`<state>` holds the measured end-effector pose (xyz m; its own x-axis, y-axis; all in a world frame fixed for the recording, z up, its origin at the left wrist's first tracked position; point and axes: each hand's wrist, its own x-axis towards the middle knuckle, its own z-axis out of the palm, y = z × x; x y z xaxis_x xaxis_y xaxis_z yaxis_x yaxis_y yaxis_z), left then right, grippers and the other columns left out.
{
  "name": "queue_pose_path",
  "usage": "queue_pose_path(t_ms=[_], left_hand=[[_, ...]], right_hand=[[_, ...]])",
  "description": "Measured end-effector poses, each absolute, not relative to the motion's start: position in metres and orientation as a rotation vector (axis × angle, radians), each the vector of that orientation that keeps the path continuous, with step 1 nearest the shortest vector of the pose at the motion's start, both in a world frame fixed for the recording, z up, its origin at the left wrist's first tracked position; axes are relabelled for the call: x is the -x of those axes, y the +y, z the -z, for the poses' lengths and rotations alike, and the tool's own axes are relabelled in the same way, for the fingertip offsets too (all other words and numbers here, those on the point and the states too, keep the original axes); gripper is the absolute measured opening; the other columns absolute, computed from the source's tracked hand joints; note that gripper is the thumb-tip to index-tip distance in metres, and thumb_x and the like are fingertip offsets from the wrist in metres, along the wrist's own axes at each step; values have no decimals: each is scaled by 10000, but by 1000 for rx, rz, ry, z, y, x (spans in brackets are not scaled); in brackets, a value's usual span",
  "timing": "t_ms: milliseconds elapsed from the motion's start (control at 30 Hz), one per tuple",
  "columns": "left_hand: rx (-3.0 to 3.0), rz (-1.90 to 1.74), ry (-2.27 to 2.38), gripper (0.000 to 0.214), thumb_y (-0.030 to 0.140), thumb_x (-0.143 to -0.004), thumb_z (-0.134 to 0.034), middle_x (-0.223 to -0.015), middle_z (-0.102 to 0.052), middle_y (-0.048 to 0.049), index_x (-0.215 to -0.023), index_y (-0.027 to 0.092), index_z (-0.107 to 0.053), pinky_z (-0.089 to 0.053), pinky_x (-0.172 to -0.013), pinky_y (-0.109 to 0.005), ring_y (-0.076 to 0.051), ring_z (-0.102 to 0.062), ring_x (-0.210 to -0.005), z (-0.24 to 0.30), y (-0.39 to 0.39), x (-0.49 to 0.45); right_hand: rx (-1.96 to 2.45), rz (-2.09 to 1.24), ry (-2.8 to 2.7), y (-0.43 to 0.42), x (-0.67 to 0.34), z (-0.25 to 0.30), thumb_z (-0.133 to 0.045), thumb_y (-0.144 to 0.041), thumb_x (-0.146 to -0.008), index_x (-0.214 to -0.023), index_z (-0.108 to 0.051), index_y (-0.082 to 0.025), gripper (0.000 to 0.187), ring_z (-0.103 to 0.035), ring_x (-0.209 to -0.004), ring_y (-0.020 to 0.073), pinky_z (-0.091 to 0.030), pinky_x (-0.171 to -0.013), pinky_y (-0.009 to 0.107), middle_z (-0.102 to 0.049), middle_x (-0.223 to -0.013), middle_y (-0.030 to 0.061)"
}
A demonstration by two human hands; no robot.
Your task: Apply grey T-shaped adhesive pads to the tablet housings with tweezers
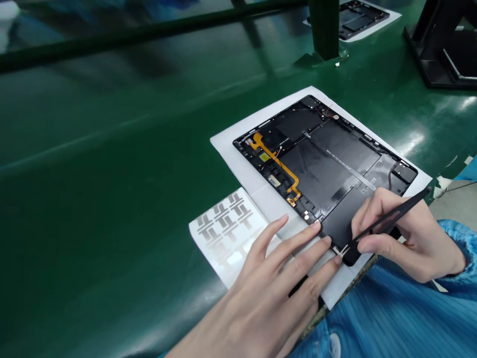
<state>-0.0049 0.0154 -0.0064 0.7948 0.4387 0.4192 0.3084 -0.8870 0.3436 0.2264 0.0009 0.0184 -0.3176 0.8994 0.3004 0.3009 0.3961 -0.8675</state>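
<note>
An opened black tablet housing (335, 164) lies on white paper (231, 149), its inside facing up with an orange flex cable (279, 166) along the left side. Fingers spread, my left hand (279, 278) rests with its fingertips on the near left edge of the housing. My right hand (398, 233) grips black tweezers (391, 217), whose tips touch the edge near the closest corner, beside a small pale strip. Partly under my left hand is a sheet of grey die-cut stickers (223, 228).
On the green table (112, 199), another opened housing (363, 20) lies on paper at the back behind a dark green post (324, 27). A black stand (443, 44) is at the far right. The table's near edge runs beside my blue clothing.
</note>
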Motion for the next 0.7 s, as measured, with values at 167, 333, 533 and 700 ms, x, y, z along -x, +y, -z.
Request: queue_pose_path(t_ms=[167,333,533,700], left_hand=[[-2761,-696,542,229,169,-978,-441,-1118,-687,-57,-1112,157,-626,-157,-1211,-450,-204,-448,-1326,3,18,3],[-2756,-746,585,235,163,-978,-415,-1082,-690,-50,-1066,169,-632,-149,-1207,-460,-196,-500,-1258,4,17,2],[-2805,-692,586,291,166,-973,-377,-1083,-675,-42,-1143,185,-612,-134,-1200,-462,-207,-489,-1235,6,16,1],[-2825,-670,665,341,162,-958,-351,-1040,-671,-33,-1179,194,-609,-169,-1185,-454,-225,-502,-1186,7,12,-2]], right_hand=[[1071,-938,-1835,1,-224,-19,-511,-209,-944,-818,-484,-184,132,-607,-595,151,-467,-494,238,-589,-663,19],[1006,-916,-1846,1,-218,-19,-509,-149,-915,-817,-439,-196,130,-539,-566,123,-440,-482,226,-537,-680,2],[1044,-872,-1694,-2,-217,-15,-536,-172,-913,-827,-456,-199,120,-498,-534,118,-393,-455,245,-506,-676,-6],[1098,-797,-1453,-6,-216,-8,-594,-195,-896,-824,-477,-215,139,-461,-546,126,-362,-473,269,-464,-661,-22]])
